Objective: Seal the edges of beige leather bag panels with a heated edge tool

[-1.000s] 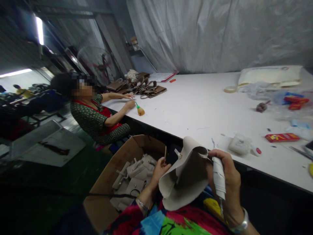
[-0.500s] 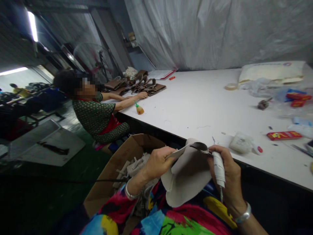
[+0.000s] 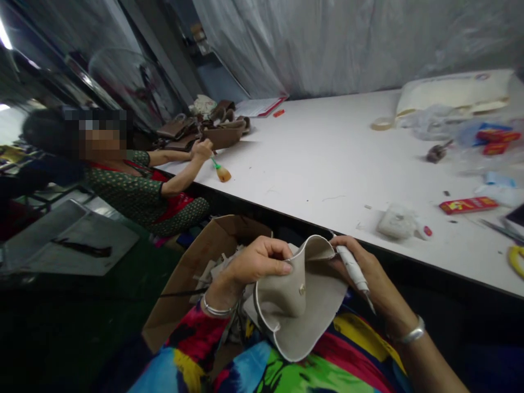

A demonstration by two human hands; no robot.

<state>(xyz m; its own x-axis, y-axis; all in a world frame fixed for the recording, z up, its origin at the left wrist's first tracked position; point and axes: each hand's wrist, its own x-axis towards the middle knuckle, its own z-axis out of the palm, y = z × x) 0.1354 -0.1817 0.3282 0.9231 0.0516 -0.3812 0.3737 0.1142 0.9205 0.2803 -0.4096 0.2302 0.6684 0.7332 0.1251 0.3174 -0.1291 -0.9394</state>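
A curved beige-grey piece of sheet material [image 3: 286,289] with a small metal stud is over my lap. My left hand [image 3: 262,261] pinches its upper left edge between thumb and fingers. At the upper right edge, my right hand [image 3: 360,267] is closed around a white-wrapped tool [image 3: 352,268], whose thin pointed end sticks out downward. The fingers of that hand also seem to touch the material's rim, though they are partly hidden behind it.
Below left, a cardboard box [image 3: 180,273] holds pale scraps. On the white table [image 3: 311,153] are a glue bottle [image 3: 223,173], a red box [image 3: 469,204], a tape roll [image 3: 381,124], scissors [image 3: 499,230] and plastic bags. A person [image 3: 123,180] sits at left by brown pieces [image 3: 221,134].
The material has turned so its studded face shows, and the tool has tilted. The person at left has raised a hand with a brown piece. The view has shifted a little.
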